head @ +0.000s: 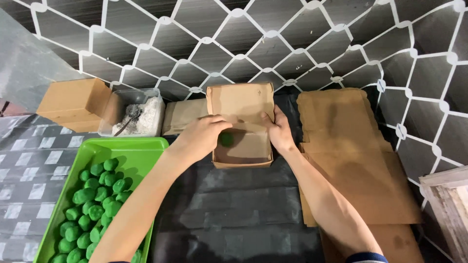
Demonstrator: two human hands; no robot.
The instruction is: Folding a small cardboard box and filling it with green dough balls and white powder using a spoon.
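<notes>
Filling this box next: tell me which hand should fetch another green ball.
Probably left. The left hand, putting a green ball in the brown box, is on the side of the green tray; the right hand steadies the box's far wall.

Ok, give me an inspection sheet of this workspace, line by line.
Surface: dark table top, partly covered by patterned sheet.
Job's things: open brown paper box; green ball going into it; green tray full of green balls.
Clutter: closed cardboard box, clear tub of white powder, flat cardboard blanks.
Hands: left hand holds the green ball inside the box; right hand steadies the box's side.
Cables: nothing seen.
Surroundings: grey wall with white lattice pattern.
</notes>
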